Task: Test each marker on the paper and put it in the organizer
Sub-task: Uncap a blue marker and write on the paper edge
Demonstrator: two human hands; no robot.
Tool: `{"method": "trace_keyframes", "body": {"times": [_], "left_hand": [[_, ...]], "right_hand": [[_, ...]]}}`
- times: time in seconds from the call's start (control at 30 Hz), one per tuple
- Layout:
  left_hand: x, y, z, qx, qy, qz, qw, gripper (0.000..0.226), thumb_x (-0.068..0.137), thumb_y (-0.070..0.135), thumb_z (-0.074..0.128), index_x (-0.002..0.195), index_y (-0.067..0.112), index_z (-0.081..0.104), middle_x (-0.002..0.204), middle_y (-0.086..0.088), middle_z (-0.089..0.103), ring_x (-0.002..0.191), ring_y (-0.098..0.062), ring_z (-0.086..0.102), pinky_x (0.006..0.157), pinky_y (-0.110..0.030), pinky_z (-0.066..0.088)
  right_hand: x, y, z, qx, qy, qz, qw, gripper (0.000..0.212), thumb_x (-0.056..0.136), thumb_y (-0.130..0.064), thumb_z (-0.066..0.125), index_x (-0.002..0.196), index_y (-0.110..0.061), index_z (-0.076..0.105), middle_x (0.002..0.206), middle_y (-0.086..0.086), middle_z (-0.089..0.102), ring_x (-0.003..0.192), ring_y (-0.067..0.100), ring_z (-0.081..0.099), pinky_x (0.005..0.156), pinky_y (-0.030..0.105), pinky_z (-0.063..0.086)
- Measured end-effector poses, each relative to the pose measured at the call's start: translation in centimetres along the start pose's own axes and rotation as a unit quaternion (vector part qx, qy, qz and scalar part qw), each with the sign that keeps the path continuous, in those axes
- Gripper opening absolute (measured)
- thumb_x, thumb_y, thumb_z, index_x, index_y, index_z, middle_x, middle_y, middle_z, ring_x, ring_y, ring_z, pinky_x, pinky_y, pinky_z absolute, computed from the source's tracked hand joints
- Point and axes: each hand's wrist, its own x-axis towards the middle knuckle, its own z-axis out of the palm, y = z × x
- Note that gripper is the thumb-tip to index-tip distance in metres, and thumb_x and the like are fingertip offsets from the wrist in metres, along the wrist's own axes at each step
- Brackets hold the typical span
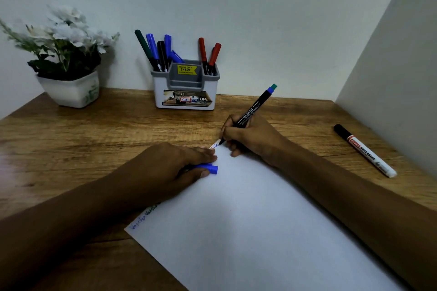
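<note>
Right hand [250, 136] grips a black marker [254, 107], its tip touching the far corner of the white paper [248, 220] where blue scribbles show, while the left hand [179, 165] lies on the paper, fingers curled around a blue cap [209, 169]. At the back of the wooden tabletop [94, 130] stands the organizer [185, 88] with green, blue, black and red markers upright in its side compartments. Another marker [365, 151], black-capped and white-bodied, lies well to the right, and a flower pot [71, 92] sits far left.

Dim, soft shadows, blurred warped edges
</note>
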Motion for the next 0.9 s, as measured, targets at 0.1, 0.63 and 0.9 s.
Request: {"method": "trace_keyframes", "body": {"times": [0.1,0.63,0.9], "left_hand": [[-0.01,-0.09,0.05,0.003,0.004,-0.003,1.000,0.068,0.077,0.065,0.021,0.133,0.035,0.047,0.131,0.025,0.042,0.112,0.022,0.026,0.086,0.011,0.011],[0.04,-0.30,0.21,-0.001,0.005,-0.001,1.000,0.067,0.077,0.064,0.023,0.132,0.035,0.047,0.124,0.030,0.037,0.112,0.025,0.020,0.087,0.009,0.013],[0.02,-0.57,0.31,0.001,0.006,0.010,1.000,0.065,0.079,0.063,0.024,0.131,0.035,0.050,0.131,0.023,0.046,0.113,0.026,0.019,0.088,0.009,0.014]], "right_hand": [[0.02,0.00,-0.01,0.002,0.002,-0.003,1.000,0.011,0.085,0.000,0.059,0.088,0.009,0.063,0.065,0.012,0.059,0.046,0.009,0.056,0.048,0.020,0.054],[0.11,0.17,0.03,-0.002,0.005,-0.001,1.000,0.006,0.083,0.001,0.059,0.085,0.004,0.063,0.063,0.010,0.056,0.048,0.009,0.053,0.045,0.019,0.052],[0.29,0.37,-0.03,0.007,0.013,-0.006,1.000,0.005,0.083,0.001,0.059,0.080,0.001,0.063,0.059,0.006,0.055,0.045,0.007,0.054,0.047,0.022,0.054]]}}
